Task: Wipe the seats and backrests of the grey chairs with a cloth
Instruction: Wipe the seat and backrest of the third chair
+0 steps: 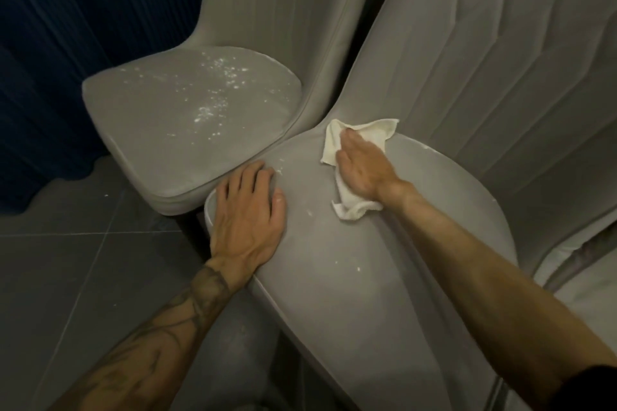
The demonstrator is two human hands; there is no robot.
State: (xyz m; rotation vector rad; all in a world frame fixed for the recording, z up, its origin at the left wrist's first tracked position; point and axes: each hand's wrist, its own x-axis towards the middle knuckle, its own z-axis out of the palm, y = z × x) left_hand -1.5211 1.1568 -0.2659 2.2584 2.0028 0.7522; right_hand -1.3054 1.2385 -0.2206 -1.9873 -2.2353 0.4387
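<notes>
Two grey upholstered chairs stand side by side. The near chair's seat carries a few white specks, and its ribbed backrest rises at the right. My right hand lies flat on a crumpled white cloth, pressing it onto the back left part of that seat. Fingers spread, my left hand rests palm-down on the seat's left front edge and holds nothing. The far chair's seat is strewn with white powder, and its backrest shows a white smear near the top.
Dark grey floor tiles fill the lower left. A dark blue curtain hangs behind the far chair. Another pale cushioned edge shows at the right border.
</notes>
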